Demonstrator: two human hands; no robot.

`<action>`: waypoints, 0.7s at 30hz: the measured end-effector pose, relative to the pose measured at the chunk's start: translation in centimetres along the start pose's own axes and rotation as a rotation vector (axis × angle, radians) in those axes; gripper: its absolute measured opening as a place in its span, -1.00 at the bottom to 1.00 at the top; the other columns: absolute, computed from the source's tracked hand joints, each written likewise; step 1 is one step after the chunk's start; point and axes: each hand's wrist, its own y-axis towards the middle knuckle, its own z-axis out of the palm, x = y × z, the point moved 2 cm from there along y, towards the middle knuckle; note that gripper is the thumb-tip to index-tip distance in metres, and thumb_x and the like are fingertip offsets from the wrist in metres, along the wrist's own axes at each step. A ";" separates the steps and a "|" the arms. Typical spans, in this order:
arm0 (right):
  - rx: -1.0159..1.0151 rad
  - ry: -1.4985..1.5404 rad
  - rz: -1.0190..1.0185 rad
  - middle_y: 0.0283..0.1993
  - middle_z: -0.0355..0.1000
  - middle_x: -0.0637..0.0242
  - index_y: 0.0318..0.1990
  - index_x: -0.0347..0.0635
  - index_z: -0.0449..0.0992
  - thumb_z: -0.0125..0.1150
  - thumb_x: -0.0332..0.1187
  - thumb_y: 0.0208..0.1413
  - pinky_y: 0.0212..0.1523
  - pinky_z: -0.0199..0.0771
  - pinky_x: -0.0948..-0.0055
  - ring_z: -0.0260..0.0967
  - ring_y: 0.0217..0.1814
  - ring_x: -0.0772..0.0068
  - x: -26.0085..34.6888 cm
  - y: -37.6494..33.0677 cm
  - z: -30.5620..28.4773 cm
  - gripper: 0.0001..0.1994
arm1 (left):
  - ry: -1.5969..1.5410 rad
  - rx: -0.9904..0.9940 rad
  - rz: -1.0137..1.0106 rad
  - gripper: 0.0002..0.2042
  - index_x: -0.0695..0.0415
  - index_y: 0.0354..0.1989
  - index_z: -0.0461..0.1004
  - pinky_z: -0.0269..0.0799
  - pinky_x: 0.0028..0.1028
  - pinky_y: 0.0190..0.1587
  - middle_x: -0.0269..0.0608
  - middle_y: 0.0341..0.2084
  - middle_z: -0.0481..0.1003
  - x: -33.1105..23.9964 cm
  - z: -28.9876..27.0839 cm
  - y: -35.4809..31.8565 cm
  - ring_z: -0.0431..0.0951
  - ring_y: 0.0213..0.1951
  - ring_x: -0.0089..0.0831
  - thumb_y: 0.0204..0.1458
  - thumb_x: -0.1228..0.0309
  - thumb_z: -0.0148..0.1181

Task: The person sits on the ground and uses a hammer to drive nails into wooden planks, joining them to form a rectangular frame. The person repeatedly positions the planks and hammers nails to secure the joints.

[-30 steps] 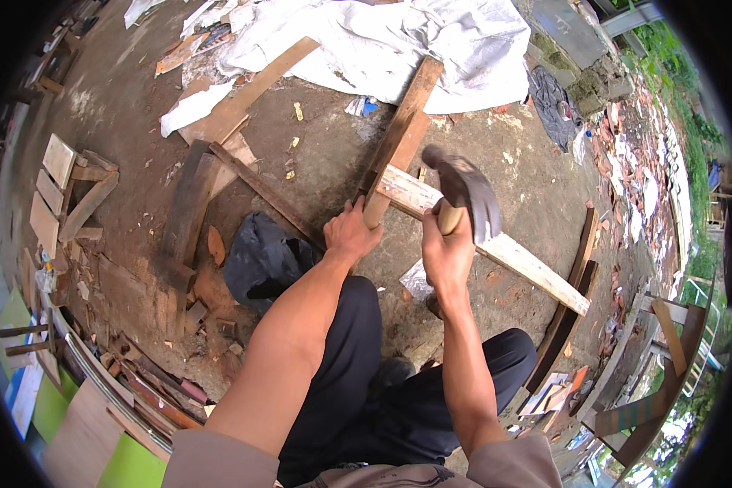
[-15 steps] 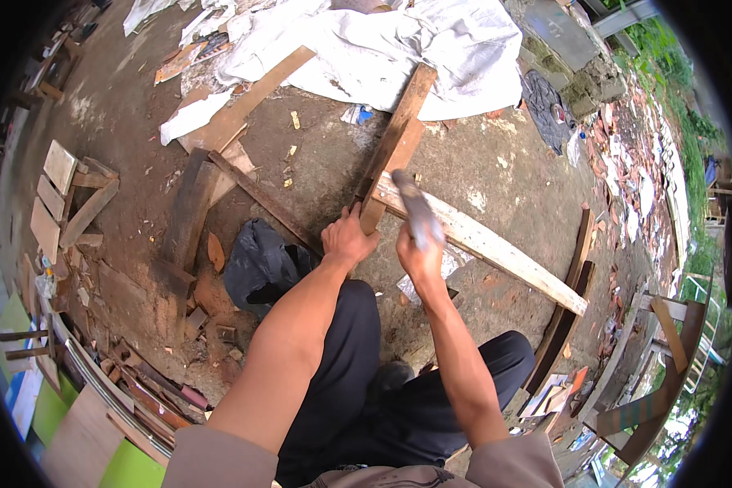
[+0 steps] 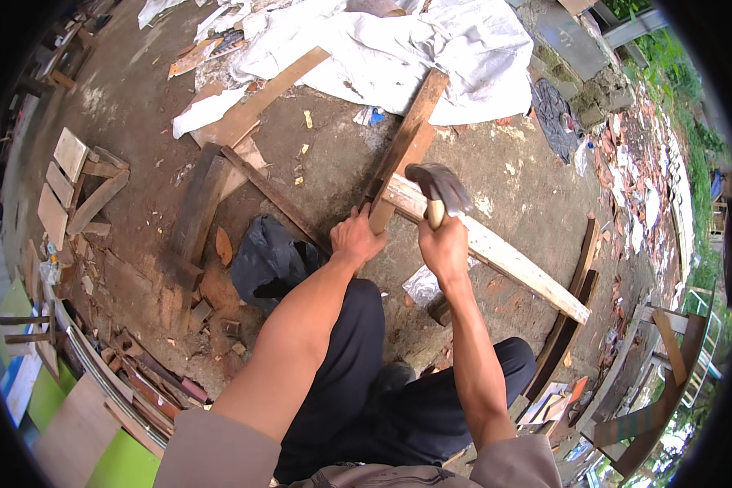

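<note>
My right hand is closed round the pale handle of a hammer. The hammer's dark metal head, slightly blurred, is over the joint end of a white-painted board. That board runs down to the right from a brown wooden plank, which slants away toward the white sheet. At the plank's near end my left hand is wrapped round the wood, its fingertips partly hidden. A lighter wood piece lies along the plank's right side.
A black plastic bag lies beside my left knee. Dark timbers rest to the left, near a small slatted wooden piece. A white sheet spreads at the far side. Further dark beams support the board's right end.
The hammer has swung up and back to the right, away from the joint, my right hand rising with it. My left hand keeps its hold. The whole view has shifted slightly.
</note>
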 end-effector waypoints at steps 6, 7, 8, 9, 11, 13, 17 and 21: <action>0.119 -0.355 -0.020 -0.33 0.55 -0.16 -0.02 -0.29 0.47 0.10 -0.50 0.09 -0.22 0.52 -0.04 0.55 -0.26 -0.22 -5.5 0.4 4.4 -0.73 | -0.008 0.003 0.013 -0.18 0.03 0.39 0.19 0.38 -0.06 0.18 0.04 0.26 0.34 -1.1 0.1 -0.1 0.51 0.10 0.04 -0.10 0.07 0.29; 0.087 -0.244 0.021 -0.32 0.52 -0.25 0.05 -0.29 0.43 0.09 -0.48 0.07 -0.16 0.50 -0.13 0.52 -0.21 -0.30 -5.4 0.6 4.0 -0.65 | -0.019 0.028 0.014 -0.18 0.04 0.40 0.18 0.38 -0.06 0.18 0.05 0.28 0.32 -1.1 -0.2 -0.1 0.51 0.11 0.04 -0.10 0.07 0.29; 0.059 -0.198 0.016 -0.33 0.52 -0.26 0.05 -0.29 0.43 0.09 -0.48 0.06 -0.17 0.51 -0.12 0.52 -0.21 -0.30 -5.5 0.2 3.2 -0.65 | -0.030 0.054 0.015 -0.17 0.04 0.40 0.18 0.38 -0.07 0.19 0.06 0.29 0.31 -1.3 -0.3 -0.1 0.51 0.11 0.05 -0.10 0.06 0.29; 0.043 -0.134 -0.032 -0.33 0.52 -0.26 0.05 -0.29 0.44 0.09 -0.47 0.06 -0.17 0.51 -0.11 0.52 -0.22 -0.29 -2.9 0.3 1.9 -0.64 | -0.019 0.014 0.002 -0.17 0.04 0.40 0.18 0.39 -0.07 0.18 0.07 0.29 0.31 -0.8 -1.2 0.7 0.51 0.11 0.04 -0.10 0.07 0.29; -0.031 0.044 -0.061 -0.35 0.51 -0.26 0.05 -0.31 0.45 0.09 -0.48 0.04 -0.18 0.53 -0.08 0.53 -0.24 -0.28 -1.5 -0.7 0.9 -0.63 | 0.000 0.023 -0.005 -0.18 0.05 0.39 0.19 0.39 -0.08 0.18 0.08 0.27 0.32 -0.1 -0.3 0.2 0.51 0.11 0.03 -0.11 0.07 0.30; -0.253 0.013 -0.349 -0.34 0.51 -0.26 0.05 -0.31 0.46 0.10 -0.49 0.02 -0.18 0.53 -0.07 0.53 -0.22 -0.27 -3.5 -0.4 2.6 -0.62 | 0.002 0.011 0.010 -0.18 0.05 0.39 0.20 0.39 -0.08 0.18 0.09 0.26 0.34 -1.1 -0.2 -0.1 0.52 0.10 0.03 -0.11 0.08 0.31; 0.088 -0.229 -0.008 -0.25 0.53 -0.27 0.00 -0.31 0.48 0.09 -0.48 0.02 -0.04 0.50 -0.12 0.50 -0.12 -0.35 -5.1 0.9 3.2 -0.66 | -0.004 0.010 0.040 -0.22 -0.01 0.37 0.23 0.41 -0.03 0.14 -0.02 0.17 0.43 -0.9 -0.1 0.1 0.54 0.06 0.05 -0.09 0.07 0.28; -0.172 0.105 -0.297 -0.24 0.52 -0.31 0.02 -0.30 0.44 0.07 -0.45 0.06 -0.03 0.49 -0.12 0.49 -0.10 -0.36 -3.3 -0.5 2.1 -0.66 | 0.001 -0.032 0.001 -0.24 -0.02 0.35 0.26 0.41 -0.04 0.14 -0.05 0.14 0.44 -0.4 -0.1 0.1 0.53 0.06 0.06 -0.11 0.07 0.29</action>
